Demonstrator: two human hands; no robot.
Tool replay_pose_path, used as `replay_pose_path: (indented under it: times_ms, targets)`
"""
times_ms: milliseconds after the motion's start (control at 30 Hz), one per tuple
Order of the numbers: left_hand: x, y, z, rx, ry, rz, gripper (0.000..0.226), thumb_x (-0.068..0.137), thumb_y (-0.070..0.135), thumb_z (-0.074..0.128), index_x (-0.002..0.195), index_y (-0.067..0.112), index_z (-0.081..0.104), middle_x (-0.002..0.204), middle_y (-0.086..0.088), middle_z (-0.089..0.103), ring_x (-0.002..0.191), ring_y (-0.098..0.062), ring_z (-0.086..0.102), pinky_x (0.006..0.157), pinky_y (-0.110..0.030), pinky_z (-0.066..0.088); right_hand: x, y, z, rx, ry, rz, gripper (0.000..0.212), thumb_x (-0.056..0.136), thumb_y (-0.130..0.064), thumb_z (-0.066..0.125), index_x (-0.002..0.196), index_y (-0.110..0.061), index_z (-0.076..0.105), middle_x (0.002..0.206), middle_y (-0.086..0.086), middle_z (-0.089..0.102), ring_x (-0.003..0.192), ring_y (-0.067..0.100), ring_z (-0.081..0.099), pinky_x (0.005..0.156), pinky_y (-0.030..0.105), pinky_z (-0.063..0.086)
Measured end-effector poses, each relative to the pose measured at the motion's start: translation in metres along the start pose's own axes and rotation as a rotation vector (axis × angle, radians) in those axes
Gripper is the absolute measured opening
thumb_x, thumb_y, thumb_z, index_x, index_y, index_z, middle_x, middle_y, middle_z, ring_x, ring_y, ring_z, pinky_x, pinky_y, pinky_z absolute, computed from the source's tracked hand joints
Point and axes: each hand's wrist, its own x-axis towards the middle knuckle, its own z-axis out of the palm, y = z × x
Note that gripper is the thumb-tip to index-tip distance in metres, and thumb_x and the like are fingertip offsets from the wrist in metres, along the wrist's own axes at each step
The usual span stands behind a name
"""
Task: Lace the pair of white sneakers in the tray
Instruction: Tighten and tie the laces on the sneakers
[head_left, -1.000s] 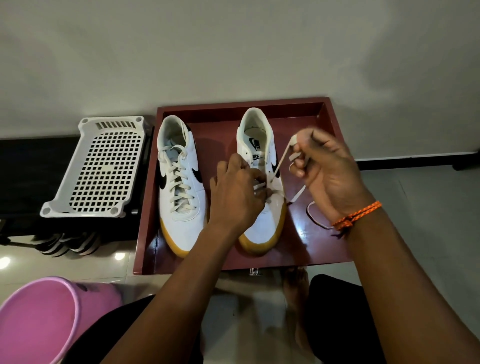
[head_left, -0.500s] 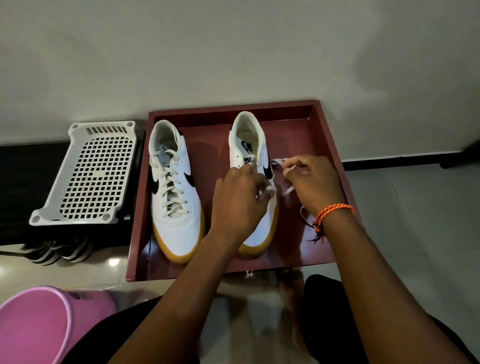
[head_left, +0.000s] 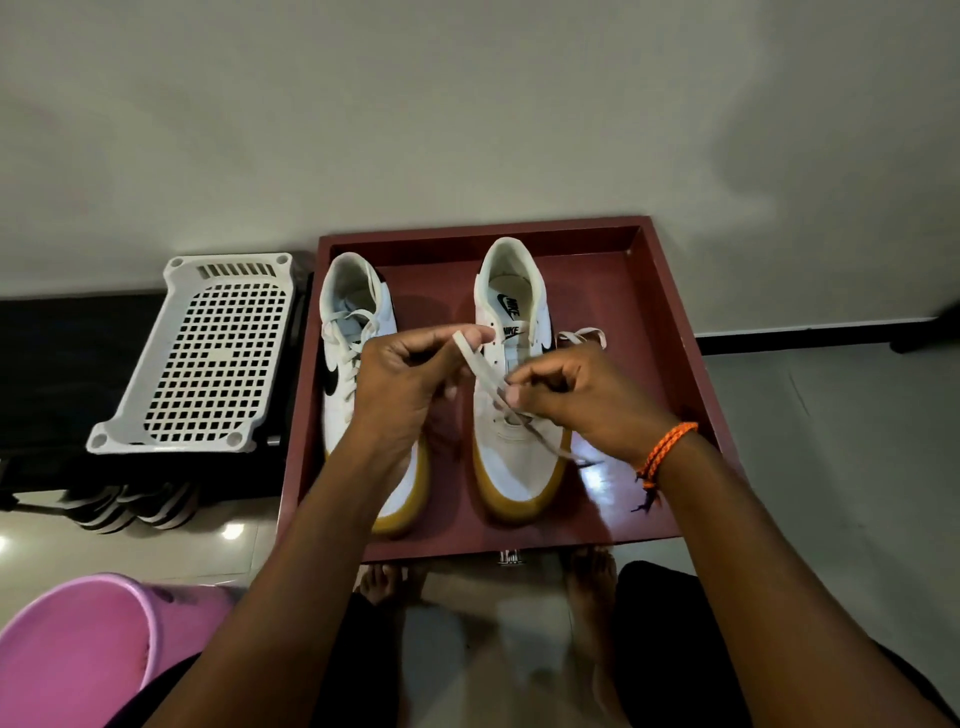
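Note:
Two white sneakers with gum soles stand side by side in a dark red tray (head_left: 670, 322). The left sneaker (head_left: 345, 332) is laced up; my forearm covers its toe. On the right sneaker (head_left: 511, 457) only the lowest eyelets carry a white lace (head_left: 475, 364). My left hand (head_left: 402, 384) pinches one end of that lace, lifted up and to the left above the shoe. My right hand (head_left: 582, 400) pinches the lace close to the eyelets. The other lace end (head_left: 582, 335) lies on the tray floor to the right of the shoe.
A white perforated plastic crate (head_left: 208, 353) lies upside down left of the tray on a dark surface. A pink plastic tub (head_left: 72, 649) sits at the bottom left. A wall rises directly behind the tray. My knees and bare feet (head_left: 587, 577) are just below the tray's front edge.
My left hand has drawn a lace end up and to the left, away from the right sneaker. My right hand has dropped from its raised pull down to the eyelets.

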Motion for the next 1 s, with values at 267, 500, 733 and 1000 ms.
replay_pose_path:
  times_ms: [267, 500, 733, 1000]
  targets:
    - [-0.001, 0.006, -0.001, -0.083, -0.031, -0.075, 0.018, 0.089, 0.028, 0.078, 0.098, 0.015, 0.087, 0.088, -0.023, 0.072, 0.071, -0.011, 0.059, 0.063, -0.018, 0.046, -0.015, -0.009, -0.029, -0.198, 0.221, 0.027, 0.02, 0.095, -0.001, 0.066, 0.096, -0.013, 0.082, 0.05, -0.007, 0.061, 0.044, 0.009, 0.052, 0.051, 0.028, 0.043]
    - [-0.004, 0.006, 0.007, -0.096, -0.054, -0.084, 0.018, 0.092, 0.017, 0.077, 0.103, 0.005, 0.084, 0.095, -0.031, 0.075, 0.071, -0.013, 0.065, 0.071, -0.022, 0.055, -0.002, -0.019, 0.021, -0.042, 0.124, -0.105, 0.013, 0.101, -0.01, 0.069, 0.097, -0.002, 0.078, 0.068, 0.022, 0.064, 0.055, 0.011, 0.053, 0.056, 0.017, 0.044]
    - [0.001, 0.003, 0.0, -0.043, -0.013, -0.051, 0.025, 0.091, 0.034, 0.077, 0.104, 0.014, 0.086, 0.07, -0.003, 0.069, 0.058, -0.015, 0.045, 0.054, -0.019, 0.035, -0.023, 0.013, -0.043, -0.758, -0.186, 0.427, 0.019, 0.084, -0.009, 0.073, 0.07, -0.016, 0.082, 0.06, -0.001, 0.069, 0.047, 0.004, 0.055, 0.059, 0.024, 0.045]
    - [-0.005, 0.0, 0.014, -0.069, -0.062, -0.134, 0.023, 0.098, 0.019, 0.074, 0.103, -0.001, 0.082, 0.071, -0.006, 0.068, 0.054, -0.012, 0.048, 0.05, -0.018, 0.035, -0.001, -0.021, 0.024, -0.315, 0.345, -0.241, 0.041, 0.089, -0.017, 0.06, 0.126, -0.026, 0.074, 0.095, -0.013, 0.06, 0.083, 0.008, 0.061, 0.073, 0.021, 0.049]
